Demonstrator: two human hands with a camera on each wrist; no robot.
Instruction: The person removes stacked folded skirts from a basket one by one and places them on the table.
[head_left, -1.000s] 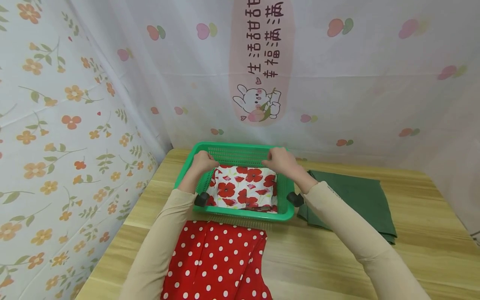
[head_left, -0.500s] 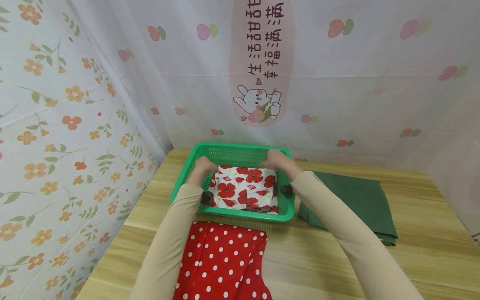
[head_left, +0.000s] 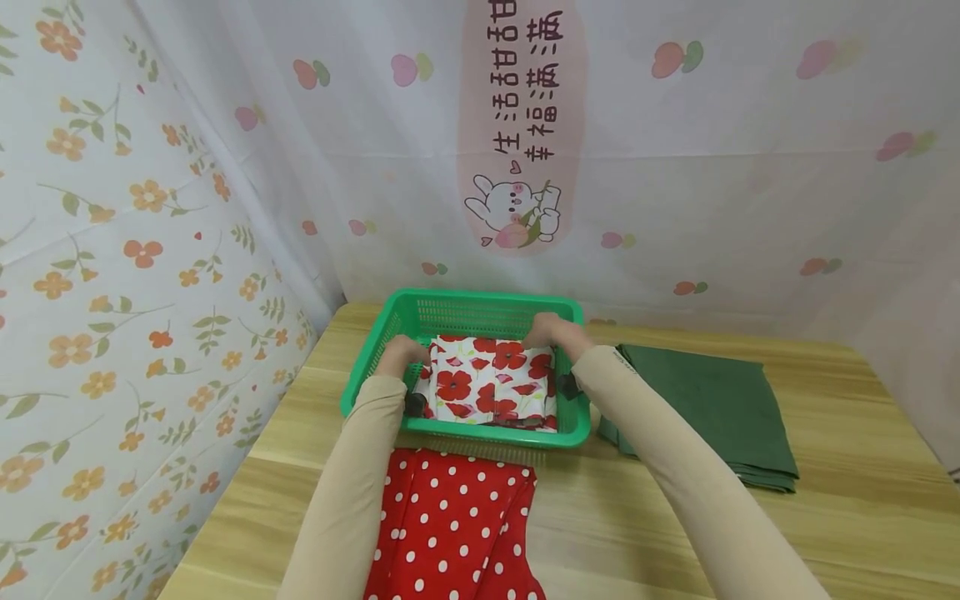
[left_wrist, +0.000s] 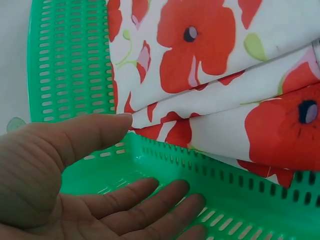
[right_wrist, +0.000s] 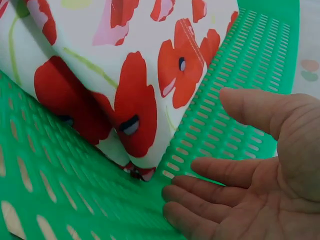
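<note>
A folded white cloth with red poppies (head_left: 487, 379) lies in a green plastic basket (head_left: 480, 433). Over the basket's left part is my left hand (head_left: 400, 354); in the left wrist view its thumb tip (left_wrist: 122, 121) is right at the cloth's folded corner, while the other fingers (left_wrist: 165, 205) extend loosely below, off the cloth. My right hand (head_left: 557, 330) is at the right part of the basket. The right wrist view shows its thumb and fingers (right_wrist: 215, 195) spread, with a gap to the cloth and nothing between them.
A red cloth with white dots (head_left: 457, 525) lies folded in front of the basket on the wooden table (head_left: 615, 533). To the right is a folded dark green cloth (head_left: 712, 408), partly behind my right sleeve. A printed curtain (head_left: 675, 183) hangs behind the table.
Both hands have come lower into the basket, the left one moving nearer and slightly left. The poppy cloth stays in place in the basket.
</note>
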